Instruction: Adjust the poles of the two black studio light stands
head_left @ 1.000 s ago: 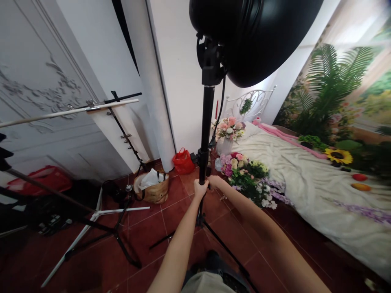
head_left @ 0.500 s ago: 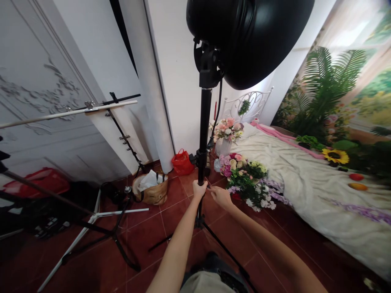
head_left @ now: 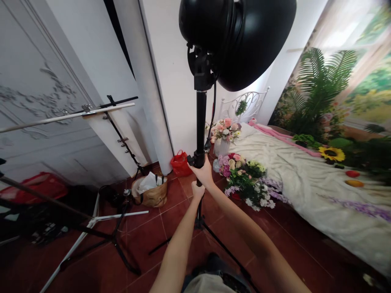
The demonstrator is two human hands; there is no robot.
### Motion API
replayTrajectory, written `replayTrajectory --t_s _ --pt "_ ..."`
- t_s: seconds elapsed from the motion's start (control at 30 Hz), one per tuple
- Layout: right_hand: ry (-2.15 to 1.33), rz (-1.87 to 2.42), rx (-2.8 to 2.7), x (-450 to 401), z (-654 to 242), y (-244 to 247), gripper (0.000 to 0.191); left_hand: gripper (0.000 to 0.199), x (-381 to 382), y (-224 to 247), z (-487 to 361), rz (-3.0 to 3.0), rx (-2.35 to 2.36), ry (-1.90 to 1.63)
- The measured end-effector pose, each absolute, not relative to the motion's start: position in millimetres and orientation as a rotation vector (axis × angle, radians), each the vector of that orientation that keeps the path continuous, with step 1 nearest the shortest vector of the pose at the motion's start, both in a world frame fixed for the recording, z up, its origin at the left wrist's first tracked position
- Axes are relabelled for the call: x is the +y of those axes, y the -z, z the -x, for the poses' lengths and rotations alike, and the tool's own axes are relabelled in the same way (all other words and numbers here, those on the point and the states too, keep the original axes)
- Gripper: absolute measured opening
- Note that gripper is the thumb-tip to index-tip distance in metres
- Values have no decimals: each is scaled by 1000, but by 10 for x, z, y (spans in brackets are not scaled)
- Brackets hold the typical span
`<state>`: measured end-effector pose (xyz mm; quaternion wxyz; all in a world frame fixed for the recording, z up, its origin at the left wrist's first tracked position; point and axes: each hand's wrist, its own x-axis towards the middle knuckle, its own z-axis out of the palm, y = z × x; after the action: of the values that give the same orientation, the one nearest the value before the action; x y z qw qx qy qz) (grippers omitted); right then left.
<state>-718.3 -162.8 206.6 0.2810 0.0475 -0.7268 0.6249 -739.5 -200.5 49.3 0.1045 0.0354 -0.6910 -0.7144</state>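
Centre frame: left hand [head_left: 198,190] wrapped round light stand [head_left: 200,118], right hand [head_left: 205,173] gripping at collar [head_left: 199,157] above. Collar handling seemingly in hand; next move calls for steady lower grip.

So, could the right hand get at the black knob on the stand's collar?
Probably yes: the right hand is at the collar, right beside the knob, with nothing visible between them.

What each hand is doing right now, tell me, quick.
Left hand: closed, holding the pole of the black light stand.
Right hand: closed, holding the same stand higher up, at its collar.
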Motion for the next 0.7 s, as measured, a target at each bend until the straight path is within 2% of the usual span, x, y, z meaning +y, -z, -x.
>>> replayTrajectory --t_s 0.17,0.27,0.33,0.47,0.7 --pt "-1759 -437 -1975 -1449 7313 -2014 43 13 -2062 -448 7257 35 -2207 1811" --pt "-1765 -415 -1982 -1449 7288 -2020 41 26 -2160 -408 7173 154 -2244 1789" --pt "-1734 -300 -1960 -1504 7251 -2012 41 32 -2219 -352 7157 212 -2293 1858" --pt "-1661 -79 -1967 -1570 7212 -1897 41 27 -2261 -228 7203 280 -2302 2055" --pt "-1714 -253 -2202 -1417 7269 -1391 33 36 -2228 -189 7265 176 -2175 2361"
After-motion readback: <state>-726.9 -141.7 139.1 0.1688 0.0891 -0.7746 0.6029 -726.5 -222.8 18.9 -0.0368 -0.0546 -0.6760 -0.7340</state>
